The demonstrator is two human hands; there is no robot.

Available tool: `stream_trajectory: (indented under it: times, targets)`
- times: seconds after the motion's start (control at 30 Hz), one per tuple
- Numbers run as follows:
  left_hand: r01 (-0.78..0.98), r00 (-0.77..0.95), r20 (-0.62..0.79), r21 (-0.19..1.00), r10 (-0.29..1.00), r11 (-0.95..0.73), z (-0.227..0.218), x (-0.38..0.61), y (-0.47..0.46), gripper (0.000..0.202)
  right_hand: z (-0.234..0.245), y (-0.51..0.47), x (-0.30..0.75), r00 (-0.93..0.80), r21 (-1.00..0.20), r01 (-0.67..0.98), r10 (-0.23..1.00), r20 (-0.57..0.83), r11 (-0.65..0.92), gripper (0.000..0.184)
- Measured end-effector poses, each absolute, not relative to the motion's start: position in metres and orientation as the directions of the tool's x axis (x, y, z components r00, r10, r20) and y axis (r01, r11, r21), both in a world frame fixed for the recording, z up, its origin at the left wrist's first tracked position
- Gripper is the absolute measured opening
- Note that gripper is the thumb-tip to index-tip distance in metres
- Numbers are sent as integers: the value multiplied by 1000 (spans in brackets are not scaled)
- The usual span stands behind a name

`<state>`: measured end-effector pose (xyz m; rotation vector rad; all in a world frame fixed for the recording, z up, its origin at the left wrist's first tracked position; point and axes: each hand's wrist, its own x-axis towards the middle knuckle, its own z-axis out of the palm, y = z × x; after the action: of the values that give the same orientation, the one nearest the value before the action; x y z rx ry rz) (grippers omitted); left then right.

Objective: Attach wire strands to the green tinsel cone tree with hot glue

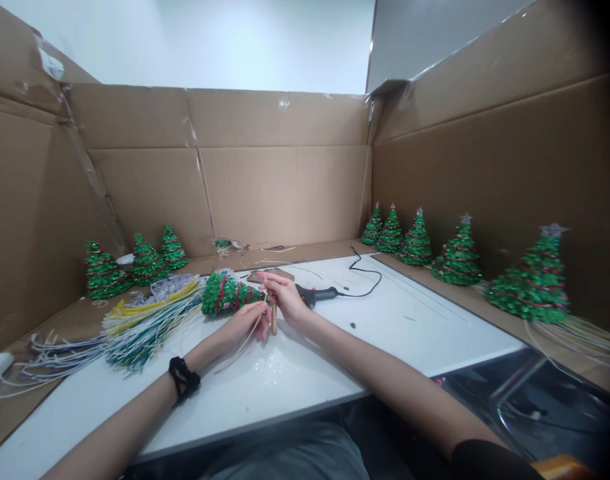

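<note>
My left hand [249, 320] and right hand [283, 293] meet over the white table [305, 380]. Fingers of both are closed in a pinch on a thin pale strand [265, 292], the right fingertips above the left. The tips overlap closely, so I cannot say for certain whether they also press the point of the tree. A pale length trails below my left hand toward the table.

The tree [225, 295] lies on its side, broad base to the left, narrow end at my fingers. It is green with red trim. A tan stick [274, 319] stands out just beside my fingers, under the right hand. The black glue gun [322, 294] lies behind my right wrist, its cord [367, 271] running off to the right and back.

Left of the tree, a bundle [145, 327] of yellow, white and green lengths is spread across the table edge. Beyond it stand three trees [147, 260] by the cardboard wall [285, 190]. Along the right side stand five star-topped trees [457, 253]. A black band [183, 380] is on my left wrist.
</note>
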<state>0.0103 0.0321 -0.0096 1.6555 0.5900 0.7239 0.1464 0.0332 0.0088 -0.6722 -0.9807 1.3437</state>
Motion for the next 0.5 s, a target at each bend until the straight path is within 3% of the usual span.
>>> stream_trajectory:
  times: [0.5]
  targets:
    - [58, 701, 94, 980, 707, -188, -14, 10, 34, 38, 16, 36, 153, 189, -860, -395, 945, 268, 323, 32]
